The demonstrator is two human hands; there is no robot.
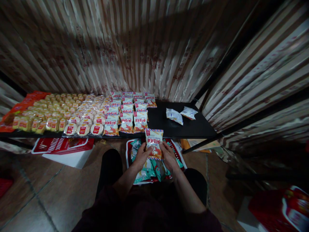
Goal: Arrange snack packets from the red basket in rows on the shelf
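Between my two hands is a white and orange snack packet [154,141] with red lettering and a striped top edge, its front facing up at me. My left hand [143,155] grips its left side, and my right hand [168,155] its right side. Just below is a red and white box [127,161] holding several green packets [158,169], partly hidden by my hands and forearms. On the black shelf [159,124] ahead, matching snack packets [126,121] stand in rows. Farther right on it, two pale packets [174,116] lie apart from the rows.
Clear-wrapped round cakes [83,129] and yellow wrapped cakes [40,124] fill the shelf's left part, beside an orange bag [29,101]. A red and white box [65,148] sits under the shelf. Another red box [270,206] is at lower right. Dark metal posts [231,58] frame the shelf.
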